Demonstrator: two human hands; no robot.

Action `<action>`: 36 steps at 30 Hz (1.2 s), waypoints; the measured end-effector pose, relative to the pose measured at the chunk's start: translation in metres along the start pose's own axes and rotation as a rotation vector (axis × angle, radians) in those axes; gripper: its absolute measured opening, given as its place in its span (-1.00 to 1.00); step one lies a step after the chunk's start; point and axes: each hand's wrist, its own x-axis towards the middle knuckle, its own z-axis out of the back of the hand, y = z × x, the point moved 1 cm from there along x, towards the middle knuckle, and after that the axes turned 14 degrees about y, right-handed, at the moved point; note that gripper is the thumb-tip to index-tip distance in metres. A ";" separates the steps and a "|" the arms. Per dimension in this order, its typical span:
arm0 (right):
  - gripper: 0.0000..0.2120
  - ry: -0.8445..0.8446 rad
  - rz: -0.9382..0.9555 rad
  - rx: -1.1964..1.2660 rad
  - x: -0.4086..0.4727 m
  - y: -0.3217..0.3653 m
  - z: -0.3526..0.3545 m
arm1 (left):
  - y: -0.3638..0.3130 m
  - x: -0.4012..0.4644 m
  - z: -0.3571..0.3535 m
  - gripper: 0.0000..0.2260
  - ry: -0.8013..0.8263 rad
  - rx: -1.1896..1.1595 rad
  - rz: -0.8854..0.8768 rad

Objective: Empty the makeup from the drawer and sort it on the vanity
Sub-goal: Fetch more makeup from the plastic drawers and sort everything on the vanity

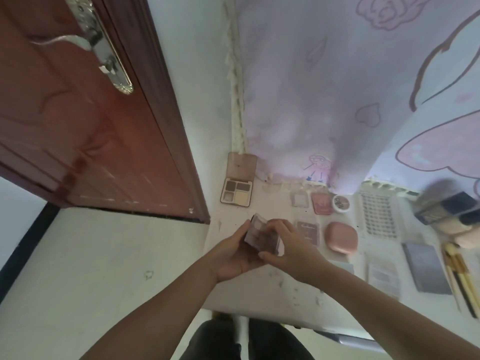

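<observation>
The door (85, 141) is reddish-brown with a silver handle plate (104, 42). The cloth (324, 87) behind is pale lilac, printed with pink roses, hearts and butterfly outlines. On the white surface (259, 287) lie an open palette (237, 194) of brown, grey and cream pans, a pink compact (341, 237), a grey case (426, 268) and cream-handled brushes (459, 276).

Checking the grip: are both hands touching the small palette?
Touching. The head view shows the left hand cupping the palette from below and the right hand with fingers curled round its right edge.
</observation>
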 end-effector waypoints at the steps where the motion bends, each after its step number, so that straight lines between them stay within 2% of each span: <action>1: -0.53 0.008 0.020 0.023 0.003 0.003 0.003 | -0.003 -0.003 0.000 -0.51 0.027 -0.007 -0.020; 7: -0.64 0.123 0.068 0.194 0.023 0.012 0.014 | -0.010 -0.018 0.011 -0.55 0.037 -0.120 -0.083; 11: -0.85 0.316 0.015 0.541 0.044 0.009 0.040 | -0.013 -0.029 0.024 -0.52 0.013 -0.141 -0.058; 14: -0.82 0.260 -0.088 0.776 0.064 0.001 0.056 | -0.013 -0.033 0.033 -0.60 -0.066 -0.102 -0.040; 16: -0.81 0.215 -0.128 0.749 0.078 -0.002 0.054 | -0.013 -0.033 0.039 -0.70 -0.140 -0.025 -0.068; 19: -0.82 0.193 -0.159 0.694 0.100 0.000 0.040 | -0.016 -0.029 0.050 -0.75 -0.283 0.132 -0.129; 22: -0.84 0.147 -0.157 0.647 0.120 0.004 0.028 | -0.024 -0.027 0.064 -0.76 -0.557 0.370 -0.213; 24: -0.85 0.103 -0.156 0.602 0.131 0.006 0.022 | -0.030 -0.027 0.071 -0.76 -0.676 0.576 -0.245; 27: -0.83 0.075 -0.172 0.554 0.145 0.006 0.017 | -0.036 -0.024 0.079 -0.73 -0.715 0.930 -0.170; 29: -0.83 0.075 -0.184 0.556 0.152 0.004 0.016 | -0.037 -0.021 0.082 -0.73 -0.731 1.083 -0.133; 36: -0.88 0.075 -0.193 0.475 0.154 0.000 0.015 | -0.038 -0.017 0.084 -0.70 -0.733 1.175 -0.115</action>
